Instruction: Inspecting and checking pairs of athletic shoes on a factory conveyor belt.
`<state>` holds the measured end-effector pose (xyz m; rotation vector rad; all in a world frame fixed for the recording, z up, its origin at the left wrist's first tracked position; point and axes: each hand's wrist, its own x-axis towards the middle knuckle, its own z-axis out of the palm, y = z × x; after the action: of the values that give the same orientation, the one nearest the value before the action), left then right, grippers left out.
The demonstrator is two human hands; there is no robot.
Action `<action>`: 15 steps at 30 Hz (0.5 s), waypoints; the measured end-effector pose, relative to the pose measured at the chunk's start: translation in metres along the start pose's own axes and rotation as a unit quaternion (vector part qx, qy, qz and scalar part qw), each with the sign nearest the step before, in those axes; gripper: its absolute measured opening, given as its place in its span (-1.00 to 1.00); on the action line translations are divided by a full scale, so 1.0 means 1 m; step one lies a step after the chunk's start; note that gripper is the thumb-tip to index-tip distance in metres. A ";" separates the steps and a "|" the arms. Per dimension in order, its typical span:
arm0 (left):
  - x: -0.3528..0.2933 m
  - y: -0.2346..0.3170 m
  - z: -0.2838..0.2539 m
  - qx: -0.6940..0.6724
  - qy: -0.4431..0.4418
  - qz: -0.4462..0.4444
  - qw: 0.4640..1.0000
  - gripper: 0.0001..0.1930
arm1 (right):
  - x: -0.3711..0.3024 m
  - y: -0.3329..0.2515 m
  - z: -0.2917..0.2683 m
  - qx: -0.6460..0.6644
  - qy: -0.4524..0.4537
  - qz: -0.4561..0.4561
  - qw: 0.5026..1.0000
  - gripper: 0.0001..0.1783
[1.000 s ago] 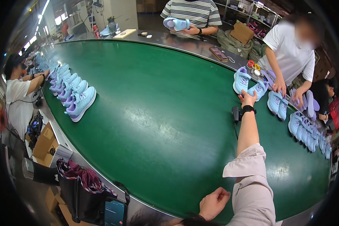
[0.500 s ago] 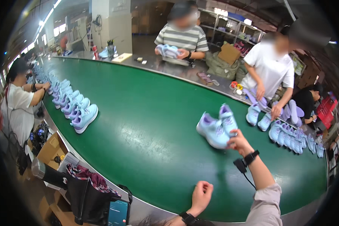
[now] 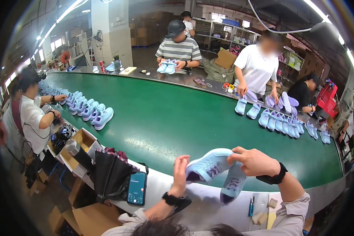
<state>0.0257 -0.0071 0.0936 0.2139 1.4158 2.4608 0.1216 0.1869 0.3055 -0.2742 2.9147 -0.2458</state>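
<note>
Just above the near edge of the green surface, my right hand [image 3: 255, 161] grips a pair of light blue sneakers by their toe ends. One sneaker [image 3: 210, 165] lies tilted sideways, its purple-lined opening facing left. Its mate [image 3: 233, 184] hangs with the toe up under my fingers and the opening toward me. Beside the heel of the first sneaker is my left hand [image 3: 179, 176], open, its fingers stretched upward. Whether it touches the sneaker I cannot tell.
On the green conveyor belt [image 3: 165, 106], sneakers line up at left [image 3: 103, 118] and right [image 3: 279, 122]. Co-workers stand along both sides. Near me lie a phone [image 3: 137, 188], a black bag [image 3: 113, 175], a steel flask [image 3: 79, 154], a small blue-handled tool [image 3: 251, 206] and foam blocks [image 3: 259, 217].
My right hand has brought the sneaker pair from over the belt toward me and turned it, openings now toward me. My left hand has moved up-left to the sneakers, its curled fingers now stretched.
</note>
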 end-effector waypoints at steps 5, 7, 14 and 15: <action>-0.094 0.008 -0.035 0.276 -0.143 -0.027 0.950 -0.56 | -0.020 0.012 0.077 0.151 -0.001 -0.022 0.988 -0.48; -0.122 -0.014 -0.052 0.472 -0.172 -0.085 0.860 -0.37 | -0.027 0.021 0.125 0.237 0.026 0.002 0.971 -0.47; -0.142 -0.039 -0.057 0.485 -0.167 -0.074 0.855 -0.26 | -0.079 -0.005 0.244 0.556 0.291 0.322 0.709 -0.49; -0.138 -0.040 -0.055 0.457 -0.166 -0.089 0.869 -0.28 | -0.085 -0.017 0.252 0.537 0.282 0.335 0.721 -0.50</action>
<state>0.1481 -0.0783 0.0340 0.6270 2.1779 1.3418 0.2605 0.1506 0.0814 1.1689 2.4885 -1.9943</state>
